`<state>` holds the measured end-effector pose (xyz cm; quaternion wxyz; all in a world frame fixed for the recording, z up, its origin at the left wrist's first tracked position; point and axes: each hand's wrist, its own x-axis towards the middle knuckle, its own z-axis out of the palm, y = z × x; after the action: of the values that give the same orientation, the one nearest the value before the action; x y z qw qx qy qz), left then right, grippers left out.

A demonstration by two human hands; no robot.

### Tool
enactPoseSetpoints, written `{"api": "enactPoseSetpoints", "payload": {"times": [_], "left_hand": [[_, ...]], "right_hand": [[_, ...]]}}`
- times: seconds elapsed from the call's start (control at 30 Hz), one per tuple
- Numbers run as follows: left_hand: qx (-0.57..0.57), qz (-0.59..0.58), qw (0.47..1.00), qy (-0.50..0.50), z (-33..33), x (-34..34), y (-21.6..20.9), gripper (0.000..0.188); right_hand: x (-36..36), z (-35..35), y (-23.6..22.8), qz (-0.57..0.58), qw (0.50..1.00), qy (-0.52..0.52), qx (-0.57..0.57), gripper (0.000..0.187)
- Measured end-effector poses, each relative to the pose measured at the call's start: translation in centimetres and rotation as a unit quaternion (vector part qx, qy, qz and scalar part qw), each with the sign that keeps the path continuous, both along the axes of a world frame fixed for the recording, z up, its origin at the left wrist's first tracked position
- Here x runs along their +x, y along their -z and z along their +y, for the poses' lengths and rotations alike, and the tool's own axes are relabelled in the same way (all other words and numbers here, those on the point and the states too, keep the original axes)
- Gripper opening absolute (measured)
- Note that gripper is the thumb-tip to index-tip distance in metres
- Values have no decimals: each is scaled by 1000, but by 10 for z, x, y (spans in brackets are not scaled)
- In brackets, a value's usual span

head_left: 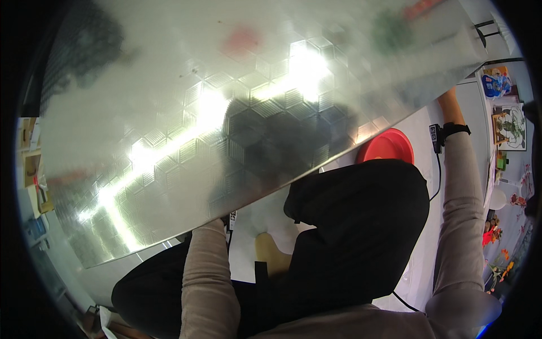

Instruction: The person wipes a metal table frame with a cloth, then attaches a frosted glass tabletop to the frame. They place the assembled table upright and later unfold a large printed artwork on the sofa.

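Observation:
A large silvery sheet [169, 198] with an embossed hexagon pattern spreads across the upper picture, tilted and close to me. Its lower edge slants up from left to right. My left forearm [209, 277] reaches under that edge, and the sheet hides my left hand. On the right, part of my right hand [450, 106] shows at the sheet's right-hand edge; its fingers are behind the sheet, so their grip cannot be made out. A black strap with a small device [436, 138] and a cable is on my right wrist.
My bent legs in black trousers [361, 226] lie below the sheet, with one foot in a tan sock [272, 254]. A red basin [389, 148] stands beyond my knee. Along the right are a framed picture [511, 127] and flowers [502, 265]; shelves with boxes [29, 141] stand left.

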<state>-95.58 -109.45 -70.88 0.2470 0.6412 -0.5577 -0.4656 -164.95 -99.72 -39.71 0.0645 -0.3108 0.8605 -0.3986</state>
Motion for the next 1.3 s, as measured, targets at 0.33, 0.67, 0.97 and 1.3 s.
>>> {"api": "enactPoseSetpoints", "payload": {"times": [0.33, 0.67, 0.97, 1.3], "left_hand": [[11, -18, 999, -48, 2, 1, 9, 34], [-82, -18, 995, -48, -5, -3, 2, 21], [8, 37, 998, -41, -6, -10, -5, 31], [10, 118, 992, -47, -5, -9, 29, 40]], "right_hand": [[-6, 0, 3, -11, 999, -21, -23, 36], [-5, -1, 4, -11, 1000, -9, -15, 32], [3, -2, -1, -18, 999, -18, -19, 34], [-1, -3, 3, -32, 999, -13, -24, 35]]}}
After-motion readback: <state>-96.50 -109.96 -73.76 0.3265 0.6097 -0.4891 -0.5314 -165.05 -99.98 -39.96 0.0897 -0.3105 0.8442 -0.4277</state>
